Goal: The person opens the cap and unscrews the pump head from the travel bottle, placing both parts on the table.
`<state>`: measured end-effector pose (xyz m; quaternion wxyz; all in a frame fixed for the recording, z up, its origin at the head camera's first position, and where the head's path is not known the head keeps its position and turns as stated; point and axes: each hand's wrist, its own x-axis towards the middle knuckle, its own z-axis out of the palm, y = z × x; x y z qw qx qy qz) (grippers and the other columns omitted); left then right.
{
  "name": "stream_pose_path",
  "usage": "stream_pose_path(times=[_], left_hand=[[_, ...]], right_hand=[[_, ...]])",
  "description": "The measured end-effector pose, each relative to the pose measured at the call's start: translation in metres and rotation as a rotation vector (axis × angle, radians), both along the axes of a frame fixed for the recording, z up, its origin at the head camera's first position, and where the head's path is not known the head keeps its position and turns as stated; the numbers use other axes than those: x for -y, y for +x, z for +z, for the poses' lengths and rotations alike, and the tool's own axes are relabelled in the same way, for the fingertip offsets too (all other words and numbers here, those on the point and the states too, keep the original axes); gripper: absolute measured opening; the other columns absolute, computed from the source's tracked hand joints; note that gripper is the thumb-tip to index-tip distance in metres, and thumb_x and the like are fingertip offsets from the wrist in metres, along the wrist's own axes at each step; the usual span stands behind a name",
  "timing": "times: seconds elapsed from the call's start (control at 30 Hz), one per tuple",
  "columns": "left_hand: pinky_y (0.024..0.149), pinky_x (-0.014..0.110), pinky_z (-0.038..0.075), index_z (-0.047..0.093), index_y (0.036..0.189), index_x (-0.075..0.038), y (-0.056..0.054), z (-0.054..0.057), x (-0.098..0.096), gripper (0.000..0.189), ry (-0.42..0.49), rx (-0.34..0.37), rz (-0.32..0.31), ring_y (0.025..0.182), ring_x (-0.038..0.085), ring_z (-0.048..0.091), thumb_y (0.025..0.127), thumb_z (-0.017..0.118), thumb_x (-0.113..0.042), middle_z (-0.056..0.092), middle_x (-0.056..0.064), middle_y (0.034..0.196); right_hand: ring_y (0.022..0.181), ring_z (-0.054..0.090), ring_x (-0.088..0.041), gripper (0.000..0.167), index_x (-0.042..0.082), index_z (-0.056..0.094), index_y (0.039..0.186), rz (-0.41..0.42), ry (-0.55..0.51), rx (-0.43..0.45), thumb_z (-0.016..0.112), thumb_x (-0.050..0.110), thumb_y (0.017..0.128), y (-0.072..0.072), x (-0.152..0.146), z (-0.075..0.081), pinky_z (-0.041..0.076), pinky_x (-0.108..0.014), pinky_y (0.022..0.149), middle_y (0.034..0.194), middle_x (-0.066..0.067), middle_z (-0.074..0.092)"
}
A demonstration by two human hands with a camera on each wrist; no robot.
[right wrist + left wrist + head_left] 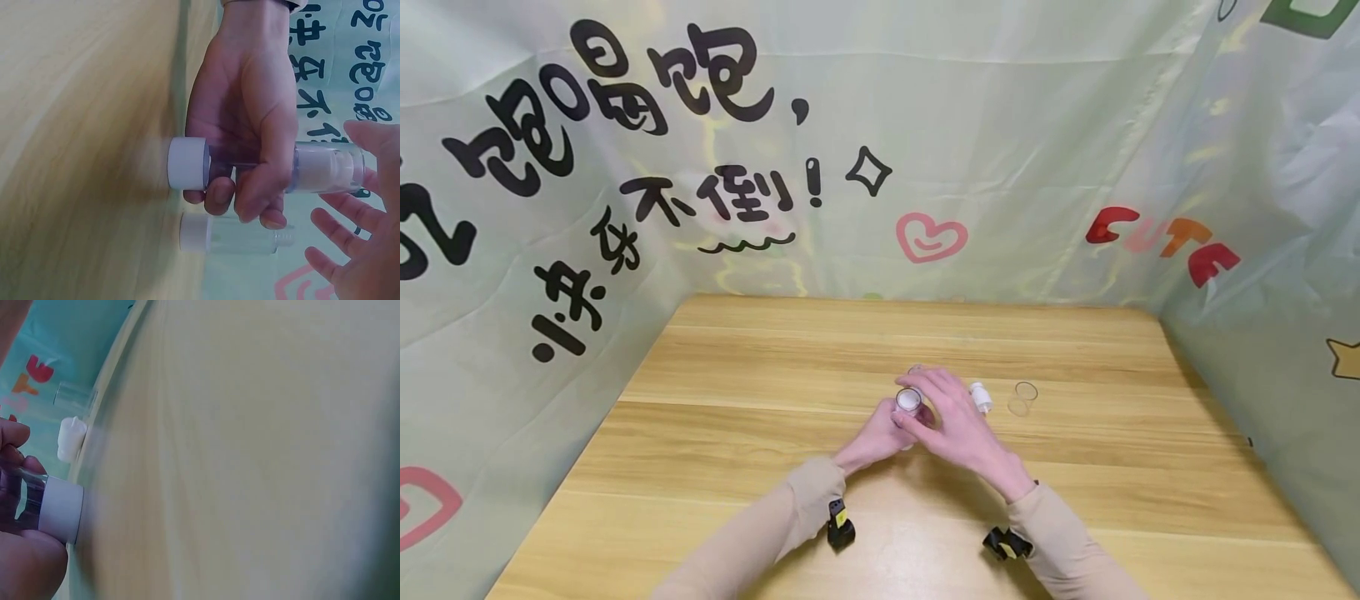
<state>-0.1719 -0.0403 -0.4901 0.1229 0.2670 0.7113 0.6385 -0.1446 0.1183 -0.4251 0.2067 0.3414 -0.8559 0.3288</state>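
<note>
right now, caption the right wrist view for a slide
Left hand grips a white-based clear bottle, right hand near its top; a second bottle stands behind.

Left forearm [741, 529] points toward 2 o'clock; right forearm [1067, 542] between 10 and 11. Left hand [880, 432] curled, thumb [275, 153] wrapped over. Right hand [951, 417] at its 3 o'clock, fingers [351, 211] spread, loosely bent.

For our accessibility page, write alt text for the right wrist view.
Seen sideways, the left hand grips a clear, white-based bottle, with the right hand beside its upper end. Behind, a second bottle with an exposed threaded neck stands on the wooden table.
</note>
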Motion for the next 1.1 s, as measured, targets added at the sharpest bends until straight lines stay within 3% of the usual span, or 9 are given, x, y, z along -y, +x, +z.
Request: stream_pose_path(times=[0.1,0.23,0.37,0.47,0.87,1.1], left_hand=[[0.085,0.021,0.054,0.064,0.111,0.010,0.001,0.001,-0.004,0.029,-0.025,0.016,-0.002,0.088,0.002,0.063,0.083,0.061,0.005,0.068,0.032,0.108],[0.076,0.020,0.054,0.065,0.113,0.007,0.001,0.002,-0.008,0.028,-0.055,0.051,0.002,0.083,0.003,0.062,0.085,0.063,0.003,0.070,0.027,0.107],[0.061,0.018,0.048,0.066,0.111,0.006,0.001,0.003,-0.011,0.025,-0.045,0.089,-0.013,0.069,0.005,0.055,0.087,0.062,0.001,0.069,0.012,0.090],[0.057,0.018,0.045,0.066,0.110,0.006,0.001,0.004,-0.013,0.023,-0.033,0.099,-0.024,0.064,0.004,0.051,0.088,0.062,-0.001,0.065,-0.002,0.084],[0.060,0.018,0.044,0.066,0.105,0.006,0.000,0.002,-0.014,0.018,-0.054,0.083,-0.020,0.065,0.004,0.050,0.090,0.063,-0.002,0.060,-0.008,0.078],[0.060,0.017,0.043,0.065,0.103,0.007,-0.001,0.001,-0.014,0.015,-0.055,0.090,-0.027,0.065,0.004,0.049,0.090,0.063,-0.001,0.058,-0.008,0.077]], right_hand=[[0.118,0.061,-0.028,0.041,0.010,0.065,0.122,0.003,-0.001,-0.003,0.077,0.026,0.086,-0.001,-0.001,-0.002,0.045,-0.057,0.104,0.123,-0.009,0.069],[0.116,0.061,-0.028,0.039,0.010,0.065,0.118,-0.004,0.000,-0.001,0.078,0.024,0.084,-0.001,-0.004,-0.003,0.046,-0.055,0.102,0.121,-0.008,0.070],[0.114,0.062,-0.027,0.036,0.011,0.066,0.114,-0.015,0.000,0.026,0.080,0.023,0.084,-0.001,-0.007,-0.003,0.048,-0.053,0.101,0.117,-0.007,0.071],[0.114,0.062,-0.028,0.035,0.011,0.067,0.113,-0.016,-0.001,0.038,0.081,0.022,0.083,0.000,-0.008,-0.002,0.048,-0.053,0.102,0.115,-0.007,0.071],[0.111,0.065,-0.027,0.034,0.007,0.069,0.110,-0.005,0.010,-0.011,0.081,0.020,0.082,0.000,-0.009,0.000,0.044,-0.054,0.107,0.110,-0.007,0.073],[0.107,0.065,-0.024,0.031,0.007,0.071,0.107,0.004,0.008,-0.047,0.082,0.021,0.081,0.000,-0.009,0.001,0.046,-0.051,0.103,0.105,-0.005,0.075]])
